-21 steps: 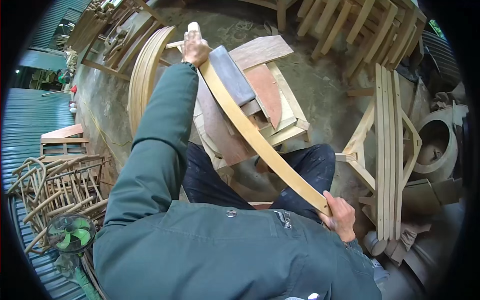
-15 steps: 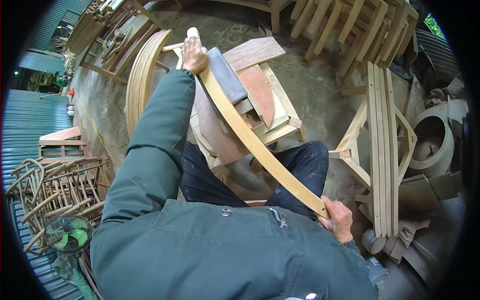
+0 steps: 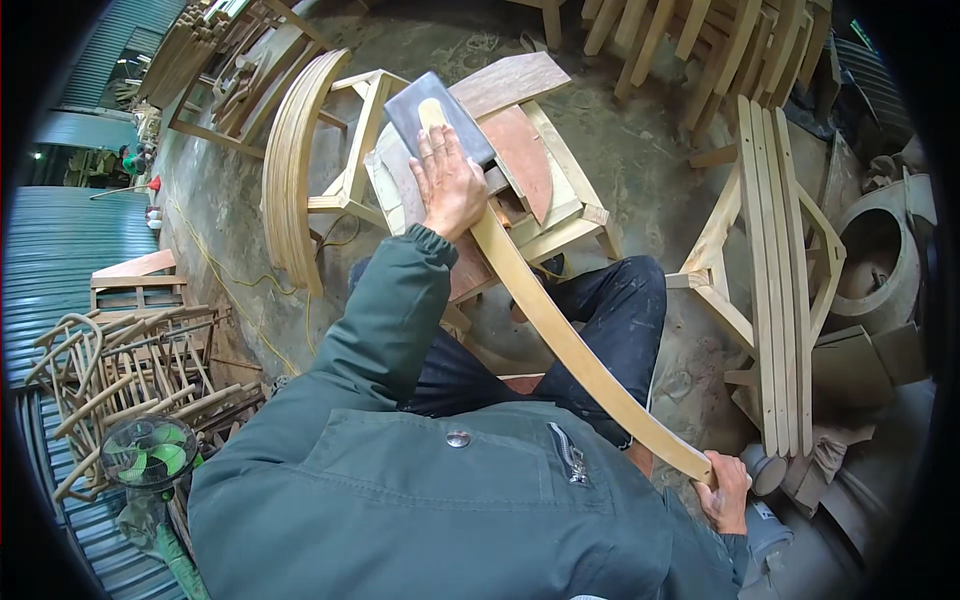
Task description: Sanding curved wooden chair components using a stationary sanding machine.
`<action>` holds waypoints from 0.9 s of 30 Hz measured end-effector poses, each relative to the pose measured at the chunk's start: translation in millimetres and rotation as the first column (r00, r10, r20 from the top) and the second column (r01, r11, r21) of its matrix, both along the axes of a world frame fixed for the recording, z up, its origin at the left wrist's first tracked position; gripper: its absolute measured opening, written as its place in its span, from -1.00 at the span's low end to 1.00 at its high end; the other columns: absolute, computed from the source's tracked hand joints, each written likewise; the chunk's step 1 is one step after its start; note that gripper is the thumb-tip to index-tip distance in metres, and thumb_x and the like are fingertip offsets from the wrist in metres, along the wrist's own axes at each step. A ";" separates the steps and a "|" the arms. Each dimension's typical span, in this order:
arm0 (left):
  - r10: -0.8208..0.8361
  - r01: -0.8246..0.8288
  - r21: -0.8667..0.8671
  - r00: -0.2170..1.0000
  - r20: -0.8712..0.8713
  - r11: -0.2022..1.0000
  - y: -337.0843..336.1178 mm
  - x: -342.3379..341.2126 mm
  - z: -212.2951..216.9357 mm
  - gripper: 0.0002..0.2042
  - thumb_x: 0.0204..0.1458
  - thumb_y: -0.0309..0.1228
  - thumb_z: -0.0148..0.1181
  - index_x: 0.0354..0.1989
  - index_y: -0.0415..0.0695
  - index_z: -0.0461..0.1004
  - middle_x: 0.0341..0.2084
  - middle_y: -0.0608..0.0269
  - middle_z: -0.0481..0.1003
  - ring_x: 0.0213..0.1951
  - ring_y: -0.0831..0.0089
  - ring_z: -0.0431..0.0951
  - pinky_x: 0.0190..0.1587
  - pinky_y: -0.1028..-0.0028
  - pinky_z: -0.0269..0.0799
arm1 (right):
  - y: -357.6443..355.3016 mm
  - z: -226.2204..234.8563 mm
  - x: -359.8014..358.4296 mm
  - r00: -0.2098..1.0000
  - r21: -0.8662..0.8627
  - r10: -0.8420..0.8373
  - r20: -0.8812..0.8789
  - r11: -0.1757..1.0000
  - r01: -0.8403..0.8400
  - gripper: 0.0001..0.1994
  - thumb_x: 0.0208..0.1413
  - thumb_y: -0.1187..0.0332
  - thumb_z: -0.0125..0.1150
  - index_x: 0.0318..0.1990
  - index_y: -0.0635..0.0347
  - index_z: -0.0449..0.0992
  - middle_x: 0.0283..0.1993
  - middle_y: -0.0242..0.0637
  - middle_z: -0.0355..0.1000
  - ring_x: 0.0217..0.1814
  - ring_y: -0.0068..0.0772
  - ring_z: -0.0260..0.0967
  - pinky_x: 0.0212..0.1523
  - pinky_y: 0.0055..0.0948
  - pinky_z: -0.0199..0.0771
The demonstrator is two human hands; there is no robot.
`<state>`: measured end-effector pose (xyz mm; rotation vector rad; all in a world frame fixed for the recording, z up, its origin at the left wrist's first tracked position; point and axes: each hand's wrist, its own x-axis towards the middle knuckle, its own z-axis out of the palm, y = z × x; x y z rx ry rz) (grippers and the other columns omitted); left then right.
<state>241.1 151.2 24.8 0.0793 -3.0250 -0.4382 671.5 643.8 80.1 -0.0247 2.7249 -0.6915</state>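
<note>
A long, curved wooden slat (image 3: 565, 335) runs slantwise from the low workbench down past my right thigh. My left hand (image 3: 448, 188) lies flat on it near its rounded far end, fingers stretched out along the wood. The slat's near end sits in the grip of my right hand (image 3: 725, 492), with the fingers wrapped round it beside my right hip. Under the far end is a dark grey, flat-topped rectangular slab (image 3: 408, 103) on the bench. Reddish and pale boards (image 3: 517, 165) are fixed to the bench (image 3: 560, 235) beside the slab.
Stacked curved slats (image 3: 290, 165) lean on a wooden frame (image 3: 365, 135) to the left. On the right, several straight slats (image 3: 770, 290) rest across another frame. Behind them stands a round grey drum (image 3: 880, 260). A green fan (image 3: 150, 455) and piled chair frames (image 3: 125, 375) are at lower left.
The slat has slid toward my lower right, its far end now over the grey slab. My left hand has shifted right and nearer, and my right hand has moved outward and down with the near end.
</note>
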 end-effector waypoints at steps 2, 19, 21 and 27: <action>-0.005 0.005 -0.001 1.000 -0.021 1.000 -10.2 -16.5 -2.2 -0.28 0.28 -0.27 -0.09 0.55 -0.40 -0.06 0.58 -0.24 -0.12 0.61 -0.20 -0.24 0.55 -0.22 -0.35 | -5.0 -6.4 -12.2 1.000 -0.033 0.029 -0.011 0.999 -0.030 -0.44 -0.18 0.40 0.54 0.09 0.15 0.54 -0.10 -0.10 0.55 -0.05 0.03 0.45 0.03 -0.11 0.39; -0.010 -0.009 -0.136 0.991 -0.134 0.991 -30.4 -53.1 -16.8 -0.30 0.22 -0.30 -0.04 0.52 -0.41 0.04 0.54 -0.22 0.01 0.57 -0.26 -0.11 0.51 -0.31 -0.17 | 2.0 -40.8 -46.7 0.989 -0.042 0.072 -0.126 0.996 -0.078 -0.42 -0.17 0.43 0.49 0.11 0.15 0.49 -0.03 -0.09 0.50 0.04 0.07 0.43 0.11 -0.10 0.36; 0.035 -0.041 -0.070 0.996 -0.088 0.997 1.0 -27.4 -5.4 -0.28 0.23 -0.27 -0.03 0.53 -0.39 0.02 0.56 -0.19 -0.03 0.60 -0.21 -0.19 0.54 -0.27 -0.27 | 16.9 -41.9 -32.0 0.992 -0.006 0.072 -0.106 0.997 -0.073 -0.41 -0.19 0.45 0.50 0.11 0.14 0.49 0.00 -0.09 0.50 0.07 0.07 0.43 0.15 -0.11 0.36; 0.023 -0.033 -0.115 0.996 -0.082 0.993 -32.0 -65.6 3.9 -0.32 0.21 -0.34 -0.10 0.50 -0.41 0.05 0.54 -0.21 -0.01 0.58 -0.27 -0.15 0.54 -0.28 -0.23 | 5.1 -36.2 -73.9 0.992 -0.055 0.088 -0.093 0.994 -0.093 -0.42 -0.16 0.49 0.48 0.13 0.20 0.47 0.03 -0.03 0.48 0.12 0.12 0.41 0.20 -0.07 0.35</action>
